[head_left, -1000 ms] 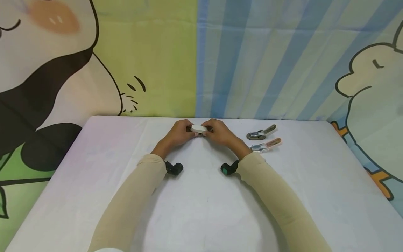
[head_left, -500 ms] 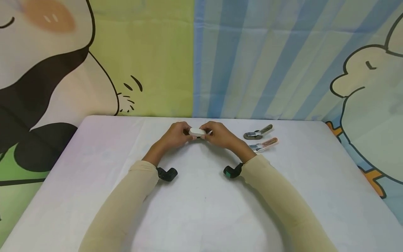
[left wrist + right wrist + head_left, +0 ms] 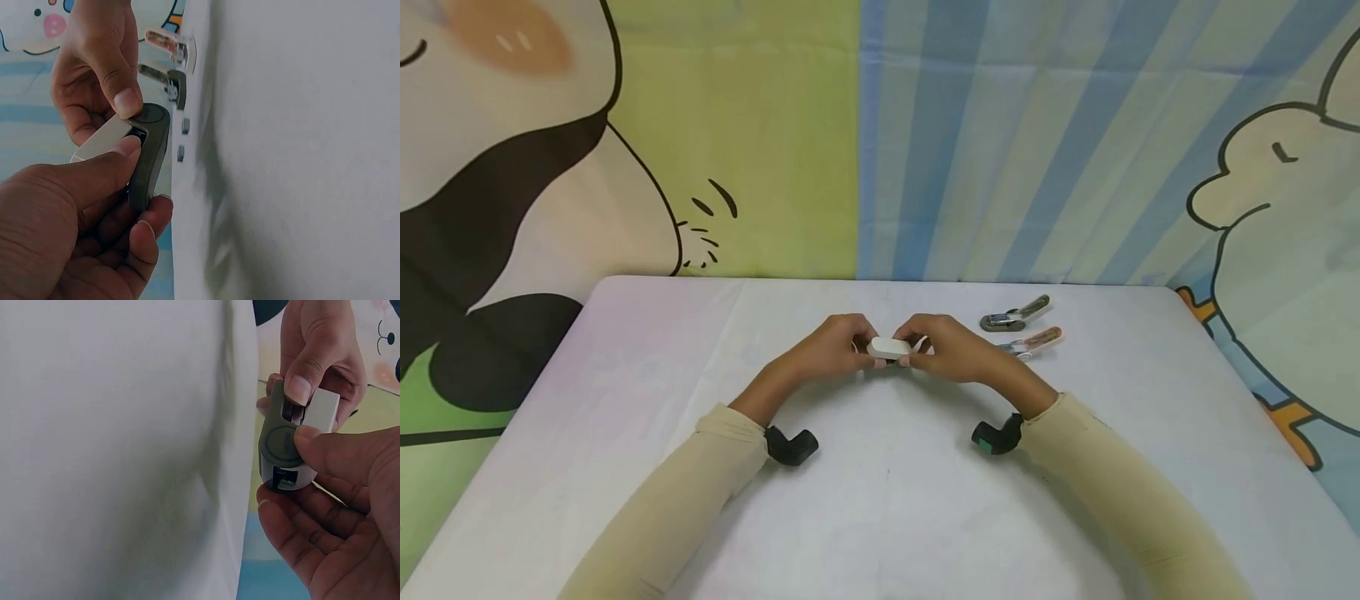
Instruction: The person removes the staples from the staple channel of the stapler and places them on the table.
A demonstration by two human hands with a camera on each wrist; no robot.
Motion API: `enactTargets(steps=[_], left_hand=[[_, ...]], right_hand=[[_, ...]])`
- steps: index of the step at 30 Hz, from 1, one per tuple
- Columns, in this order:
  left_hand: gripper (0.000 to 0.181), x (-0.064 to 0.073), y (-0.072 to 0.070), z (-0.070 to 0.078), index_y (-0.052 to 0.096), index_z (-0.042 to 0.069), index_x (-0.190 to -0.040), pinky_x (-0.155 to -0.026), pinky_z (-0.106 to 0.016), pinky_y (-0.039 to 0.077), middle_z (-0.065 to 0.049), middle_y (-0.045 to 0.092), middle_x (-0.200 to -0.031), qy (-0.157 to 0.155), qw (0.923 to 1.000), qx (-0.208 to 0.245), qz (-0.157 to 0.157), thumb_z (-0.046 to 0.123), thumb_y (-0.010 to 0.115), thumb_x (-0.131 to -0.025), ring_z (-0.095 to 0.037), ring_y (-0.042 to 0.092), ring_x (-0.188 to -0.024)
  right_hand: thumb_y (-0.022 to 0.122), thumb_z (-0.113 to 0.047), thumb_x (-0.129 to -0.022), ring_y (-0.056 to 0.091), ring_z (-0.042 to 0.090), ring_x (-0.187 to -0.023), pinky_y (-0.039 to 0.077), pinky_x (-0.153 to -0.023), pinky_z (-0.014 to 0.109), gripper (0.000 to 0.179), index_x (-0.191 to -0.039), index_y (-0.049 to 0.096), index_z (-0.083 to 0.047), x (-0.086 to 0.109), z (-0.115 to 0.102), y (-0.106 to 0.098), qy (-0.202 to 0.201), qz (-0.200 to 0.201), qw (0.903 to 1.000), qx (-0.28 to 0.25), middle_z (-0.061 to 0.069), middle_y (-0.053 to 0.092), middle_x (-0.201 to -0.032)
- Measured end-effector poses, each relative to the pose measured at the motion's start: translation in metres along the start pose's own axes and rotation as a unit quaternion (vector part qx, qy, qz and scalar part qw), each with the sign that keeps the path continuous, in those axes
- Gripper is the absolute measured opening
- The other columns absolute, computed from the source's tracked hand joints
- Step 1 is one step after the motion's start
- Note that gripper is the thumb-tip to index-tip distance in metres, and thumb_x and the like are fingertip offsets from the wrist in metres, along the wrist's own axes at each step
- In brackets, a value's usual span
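Both hands hold one mini stapler (image 3: 889, 347), white with a grey-green side, just over the table. My left hand (image 3: 833, 348) grips its left end; in the left wrist view the thumb presses at a dark slot in the grey-green body (image 3: 156, 156). From the right, my right hand (image 3: 951, 348) pinches the other end. Seen by the right wrist camera, its thumb lies at the round mark on the stapler (image 3: 280, 444), and a metal-lined opening shows at the near end. Fingers hide part of the white side.
Two more staplers lie spread apart at the table's back right, one grey-green (image 3: 1015, 315) and one orange and white (image 3: 1033, 342). Two small grey blocks (image 3: 185, 125) rest on the white table (image 3: 880, 517). A cartoon-printed cloth (image 3: 790, 150) hangs behind.
Both hands have come nearer the body with the stapler between them. The forearms have spread wider apart. The two staplers at the back right have not been moved.
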State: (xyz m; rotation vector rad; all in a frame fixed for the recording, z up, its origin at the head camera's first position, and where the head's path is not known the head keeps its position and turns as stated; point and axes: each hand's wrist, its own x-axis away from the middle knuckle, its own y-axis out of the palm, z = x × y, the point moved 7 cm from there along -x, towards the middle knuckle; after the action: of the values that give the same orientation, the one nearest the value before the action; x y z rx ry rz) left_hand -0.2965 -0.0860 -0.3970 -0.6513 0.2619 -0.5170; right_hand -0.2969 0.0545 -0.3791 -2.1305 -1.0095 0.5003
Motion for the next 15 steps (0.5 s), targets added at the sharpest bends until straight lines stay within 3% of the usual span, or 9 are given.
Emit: enactTargets(steps=[15], left_hand=[[0.019, 0.02, 0.032, 0.024, 0.064, 0.003, -0.094, -0.066, -0.026, 0.05, 0.001, 0.063, -0.085, 0.026, 0.9983, 0.033, -0.041, 0.005, 0.078, -0.081, -0.012, 0.059, -0.076]], right_hand=[[0.07, -0.009, -0.091, 0.061, 0.012, -0.094, 0.051, -0.077, 0.027, 0.026, -0.115, 0.061, -0.005, 0.038, -0.018, 0.01, -0.013, -0.045, 0.9989, 0.003, -0.002, 0.061, -0.105]])
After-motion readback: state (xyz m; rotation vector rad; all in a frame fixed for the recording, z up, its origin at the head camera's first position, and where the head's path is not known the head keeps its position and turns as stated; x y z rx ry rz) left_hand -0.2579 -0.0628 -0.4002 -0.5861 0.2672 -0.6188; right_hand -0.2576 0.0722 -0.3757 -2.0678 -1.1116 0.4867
